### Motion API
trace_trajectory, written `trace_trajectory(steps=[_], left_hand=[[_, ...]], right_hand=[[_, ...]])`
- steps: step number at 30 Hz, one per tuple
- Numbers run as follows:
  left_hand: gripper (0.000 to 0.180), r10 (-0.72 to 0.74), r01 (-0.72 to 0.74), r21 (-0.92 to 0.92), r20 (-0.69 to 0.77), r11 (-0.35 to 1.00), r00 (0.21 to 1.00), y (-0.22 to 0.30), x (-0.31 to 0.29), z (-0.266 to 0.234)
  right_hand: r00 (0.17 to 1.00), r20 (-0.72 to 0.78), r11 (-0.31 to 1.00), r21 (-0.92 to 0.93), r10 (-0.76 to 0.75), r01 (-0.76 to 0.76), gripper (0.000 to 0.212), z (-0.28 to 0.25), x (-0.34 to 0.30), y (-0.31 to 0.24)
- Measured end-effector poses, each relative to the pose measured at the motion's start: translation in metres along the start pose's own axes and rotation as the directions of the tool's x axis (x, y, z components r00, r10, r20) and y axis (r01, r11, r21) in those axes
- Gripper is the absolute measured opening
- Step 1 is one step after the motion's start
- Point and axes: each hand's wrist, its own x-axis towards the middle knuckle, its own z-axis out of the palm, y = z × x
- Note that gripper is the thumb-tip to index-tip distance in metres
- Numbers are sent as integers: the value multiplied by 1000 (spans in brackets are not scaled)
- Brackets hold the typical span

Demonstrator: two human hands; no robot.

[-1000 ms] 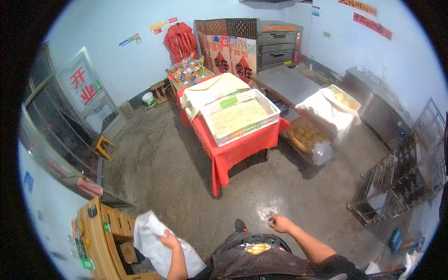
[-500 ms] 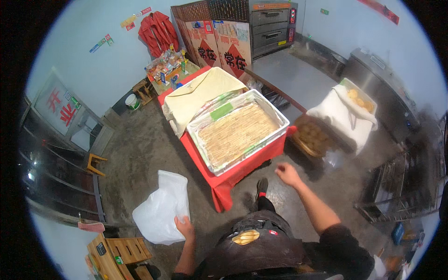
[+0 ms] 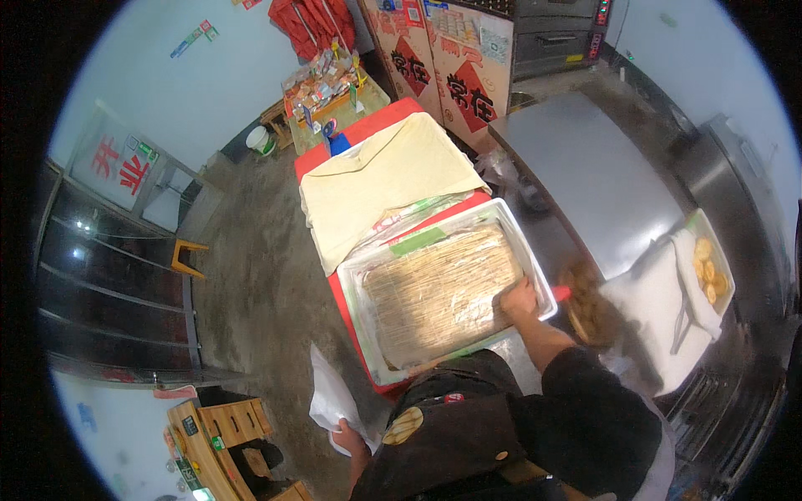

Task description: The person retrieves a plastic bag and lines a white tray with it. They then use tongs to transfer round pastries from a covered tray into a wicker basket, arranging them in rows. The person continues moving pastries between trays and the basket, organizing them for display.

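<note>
The left hand, low in the scene and left of the body, is closed on the lower part of a white sheet, which stands up from the fingers over the floor. The right hand reaches forward to the near right part of a white box and touches down by the right end of the straw mat inside it. Its fingers are bent, but I cannot tell whether they are clamped on anything. The two hands are well apart.

The box sits on the near end of a table with a red tablecloth. Its mat lies flat, with shiny clear patches toward the right. Just beyond the box, a cream cloth lies on the same table, draped over another container. The person's dark apron is close to the box's near side.

On the right is a metal table; nearer, a white cloth partly covers a tub of round golden pastries. On the left are a yellow stool, a white bucket farther off, and a wooden desk near. A grey oven stands at the far right.
</note>
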Motion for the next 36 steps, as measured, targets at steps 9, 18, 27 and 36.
trace_trajectory(steps=[9,18,27,36], left_hand=[[41,61,-61,50,17,997,998,57,13,57],[38,116,-129,76,159,989,981,109,61,98],[42,-11,52,-116,327,992,945,96,95,109],[46,145,-50,-268,349,962,926,94,116,97]], right_hand=[[991,-64,989,96,117,-111,30,10,0,-5],[994,-37,761,640,-104,103,22,-34,-38,-97],[664,-79,289,858,-743,425,22,-184,-126,-269],[880,-353,547,690,-319,475,35,-356,26,-134]])
